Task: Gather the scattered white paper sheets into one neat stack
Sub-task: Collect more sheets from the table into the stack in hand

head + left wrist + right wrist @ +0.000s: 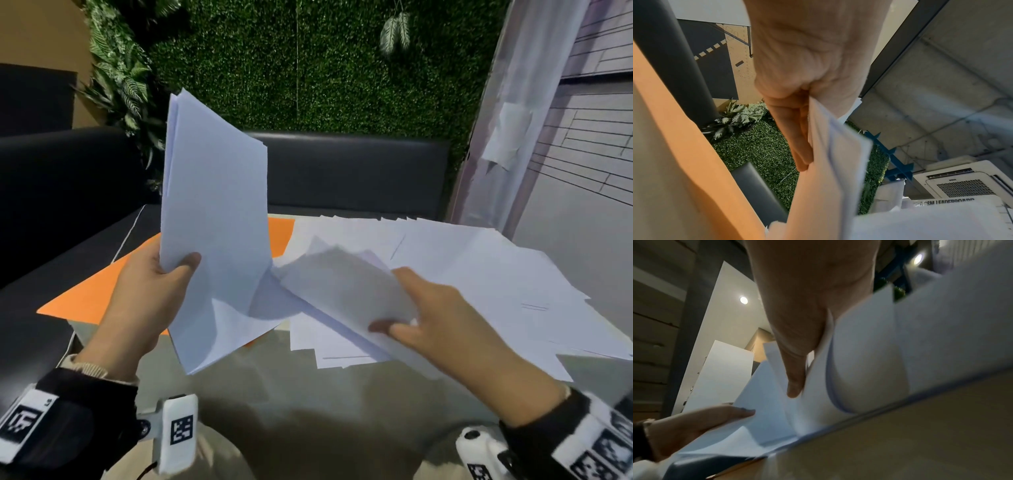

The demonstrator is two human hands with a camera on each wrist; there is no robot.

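My left hand (161, 274) grips a bundle of white sheets (215, 219) by its left edge and holds it nearly upright above the table, thumb on the front. In the left wrist view the fingers (797, 138) curl behind that bundle (834, 162). My right hand (411, 308) pinches a blurred white sheet (342, 284) lifted off the pile, its far end reaching toward the bundle. The right wrist view shows the thumb (795, 369) pressed on that sheet (859, 361). Several loose white sheets (479, 274) lie overlapping on the table's right half.
An orange sheet (102, 287) lies on the table under and left of the bundle. The glass table's near part (274, 394) shows bare. A dark bench seat (356, 171) runs behind, with a green hedge wall (308, 68) and a grey wall at right.
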